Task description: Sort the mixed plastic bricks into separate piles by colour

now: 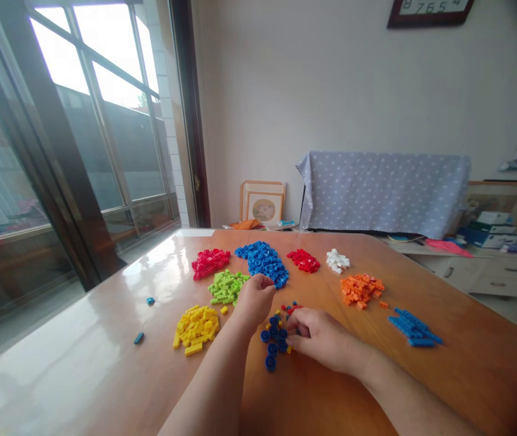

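- Left fingers (265,281): curled at the blue pile (263,259)'s near edge; cannot tell if gripping.
- Right fingers (299,343): curled beside dark-blue round pieces (272,349), nearer than the blue pile; grip hidden.
- Green pile (226,287): blue pile's near left.

Glossy wooden surface (322,387) reflecting window light, smooth plastic bricks (197,327) shining faintly; matt painted wall (258,109), soft patterned cloth (385,191) draping in folds, wood-framed picture (263,209) leaning.
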Demonstrator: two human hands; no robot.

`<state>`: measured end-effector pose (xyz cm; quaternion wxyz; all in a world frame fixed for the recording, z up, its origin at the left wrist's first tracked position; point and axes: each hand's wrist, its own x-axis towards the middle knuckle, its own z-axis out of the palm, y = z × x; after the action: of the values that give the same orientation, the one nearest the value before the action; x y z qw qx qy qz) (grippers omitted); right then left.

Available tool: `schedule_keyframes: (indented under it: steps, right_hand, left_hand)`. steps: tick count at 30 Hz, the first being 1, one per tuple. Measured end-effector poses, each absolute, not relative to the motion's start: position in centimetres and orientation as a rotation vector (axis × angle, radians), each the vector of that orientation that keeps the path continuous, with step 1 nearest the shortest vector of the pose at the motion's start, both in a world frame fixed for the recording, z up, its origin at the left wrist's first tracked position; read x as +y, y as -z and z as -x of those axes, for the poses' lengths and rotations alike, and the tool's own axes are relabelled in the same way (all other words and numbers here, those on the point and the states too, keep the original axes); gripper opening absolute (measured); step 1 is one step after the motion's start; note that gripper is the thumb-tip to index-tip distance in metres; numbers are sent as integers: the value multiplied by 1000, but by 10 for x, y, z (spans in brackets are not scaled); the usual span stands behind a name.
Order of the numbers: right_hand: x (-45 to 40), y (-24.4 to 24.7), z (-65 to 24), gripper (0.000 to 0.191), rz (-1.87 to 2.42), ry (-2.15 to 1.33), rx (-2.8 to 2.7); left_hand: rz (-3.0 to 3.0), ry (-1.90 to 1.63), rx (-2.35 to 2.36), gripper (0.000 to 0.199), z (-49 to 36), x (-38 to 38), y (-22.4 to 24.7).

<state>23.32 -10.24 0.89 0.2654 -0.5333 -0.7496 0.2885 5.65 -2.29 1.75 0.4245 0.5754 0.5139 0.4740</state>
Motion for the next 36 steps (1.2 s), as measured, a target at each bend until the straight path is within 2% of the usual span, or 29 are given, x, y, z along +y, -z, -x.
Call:
schedule_keyframes:
  steps: [5, 13, 19, 24, 31, 36]
  right_hand:
    - [-112, -25, -221, 21, 1406, -563, -2216]
    - [-110, -18, -216, 3, 1419, -445, -2210]
    - [-86, -6, -230, 30, 1359, -699, -1743]
    - [-69, 9, -236, 35, 1303, -795, -1495]
    - [-63, 9, -242, 40, 1300, -853, -1342]
    - [-55, 12, -256, 34, 1315, -829, -1270]
  left_hand:
    - [-1469, -1189, 1314, 15, -51, -21, -14]
    - [-1548, -1152, 1287, 14, -51, -23, -15]
    - [-1553, -1080, 1085, 13, -58, -34, -18]
    - [-1603, -966, 944, 17, -69, -36, -11]
    - [-1787, -1103, 1361, 10, -65, -17, 4]
    - [-2095, -1071, 1506, 17, -61, -15, 8]
